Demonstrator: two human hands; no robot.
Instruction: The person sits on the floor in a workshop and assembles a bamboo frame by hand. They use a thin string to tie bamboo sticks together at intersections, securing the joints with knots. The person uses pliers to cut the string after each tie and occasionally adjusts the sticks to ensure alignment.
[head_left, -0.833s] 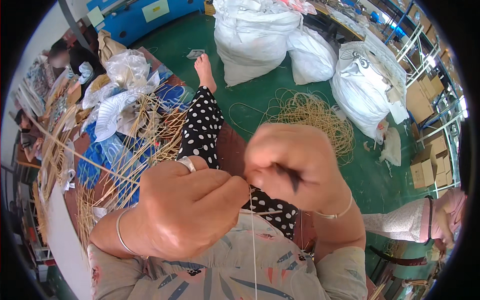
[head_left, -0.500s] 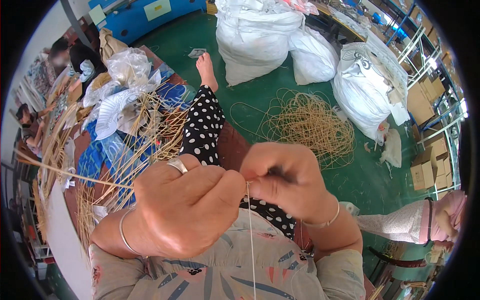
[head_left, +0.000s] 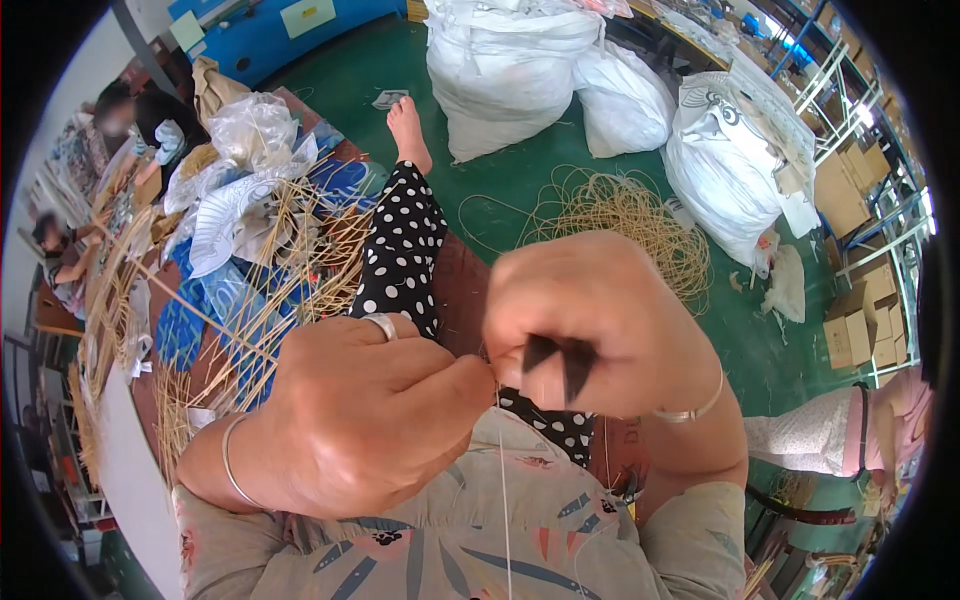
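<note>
My left hand (head_left: pixel 370 410) is closed in front of my body, wearing a ring and a bracelet. From its far side a thin tan strip (head_left: pixel 195 308), like split cane, runs out toward the upper left. Close against its fingertips is my right hand (head_left: pixel 610 330), curled and smeared by motion. A dark patch shows among its fingers; I cannot tell whether it is a thing held or a gap. Where the two hands meet, a white thread (head_left: pixel 505 490) hangs straight down over my patterned top. The fingers hide the meeting point itself.
Loose cane strips (head_left: pixel 290 270) and crumpled plastic (head_left: pixel 255 135) lie left of my outstretched leg. A coil of cane (head_left: pixel 630 215) rests on the green floor, with bulging white sacks (head_left: pixel 500 80) behind. Other people (head_left: pixel 165 120) sit at far left; another person (head_left: pixel 815 435) stands at right.
My right hand has turned and shifted slightly right and up, staying beside the left fingertips. My left hand has stayed nearly in place, while the strip now slopes more steeply.
</note>
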